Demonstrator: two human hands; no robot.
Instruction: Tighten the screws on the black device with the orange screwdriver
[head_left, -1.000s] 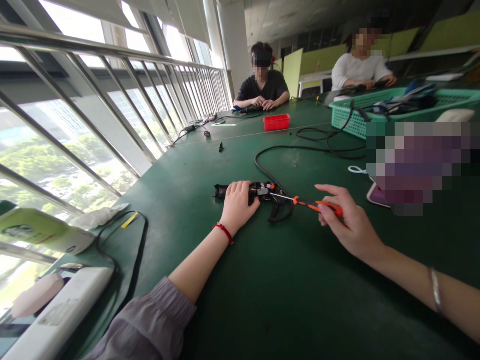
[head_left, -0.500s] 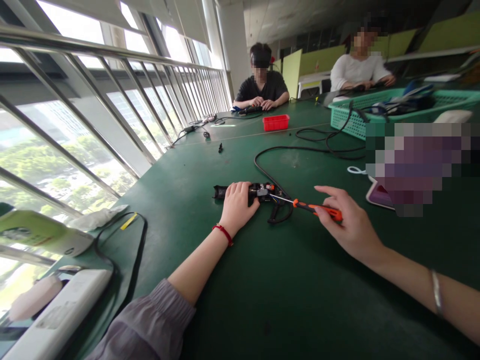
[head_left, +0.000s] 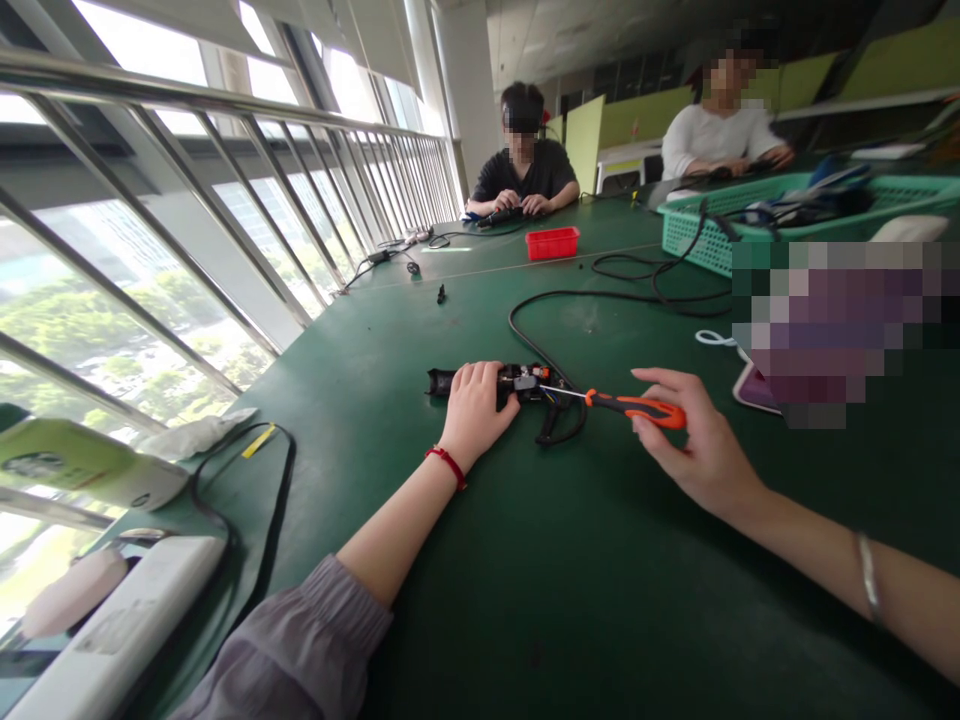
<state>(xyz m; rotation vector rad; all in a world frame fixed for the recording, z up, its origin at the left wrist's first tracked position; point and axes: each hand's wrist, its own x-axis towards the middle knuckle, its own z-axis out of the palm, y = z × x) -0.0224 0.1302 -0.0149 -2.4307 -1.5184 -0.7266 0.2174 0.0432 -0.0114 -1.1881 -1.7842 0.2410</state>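
Observation:
My left hand [head_left: 476, 415] is closed over the black body of an opened corded power tool [head_left: 525, 383] lying on the green table. Wires, a grey part and an orange-red part show inside its housing; the hand hides part of the body. In my right hand [head_left: 694, 435] is the orange and black handle of a screwdriver [head_left: 637, 407], gripped by thumb and fingers with the index finger stretched out. The screwdriver's shaft points left, its tip at the tool's exposed inside. Exactly what the tip touches is too small to tell.
A black cable [head_left: 551, 295] runs from the tool toward a green basket [head_left: 697, 240]. Beyond are a small black part [head_left: 441, 293] and a red tray [head_left: 553, 243]. A bottle [head_left: 90, 465] and white box [head_left: 124, 620] stand left, by the railing. Two people sit across.
Hardly anything differs. The screwdriver and my right hand have shifted very slightly, while my left hand stays on the power tool.

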